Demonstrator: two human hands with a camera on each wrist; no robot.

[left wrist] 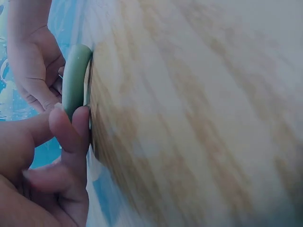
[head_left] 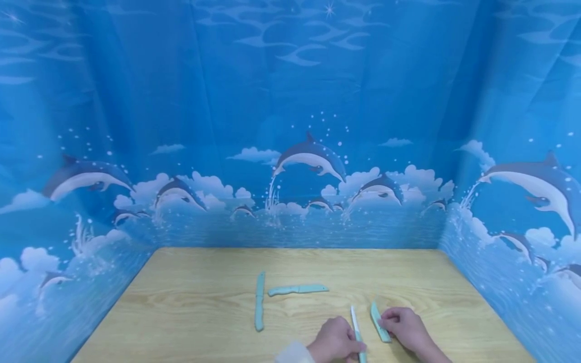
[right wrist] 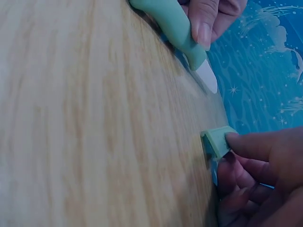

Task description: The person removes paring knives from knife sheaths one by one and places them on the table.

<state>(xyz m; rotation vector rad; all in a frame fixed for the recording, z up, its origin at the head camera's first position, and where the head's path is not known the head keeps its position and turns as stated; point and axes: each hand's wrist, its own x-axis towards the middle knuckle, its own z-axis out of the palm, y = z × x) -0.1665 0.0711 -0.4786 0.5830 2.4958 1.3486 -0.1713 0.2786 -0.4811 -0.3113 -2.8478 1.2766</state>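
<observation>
My left hand (head_left: 337,339) pinches the mint-green handle of a small knife (head_left: 356,325) near the table's front edge. The bare pale blade points away from me; in the right wrist view the knife handle (right wrist: 175,26) shows between thumb and finger. To its right, my right hand (head_left: 406,327) pinches a mint-green blade sheath (head_left: 380,322) between thumb and fingers. The sheath's open end (right wrist: 218,141) faces the camera in the right wrist view. Knife and sheath are apart, side by side. The left wrist view shows the curved handle (left wrist: 75,80) close over the wood.
Two sheathed mint-green knives lie on the wooden table (head_left: 190,312): an upright-lying knife (head_left: 259,302) left of centre and a sideways knife (head_left: 298,289) just right of it. Blue dolphin-print curtains (head_left: 308,101) enclose the table at the back and both sides.
</observation>
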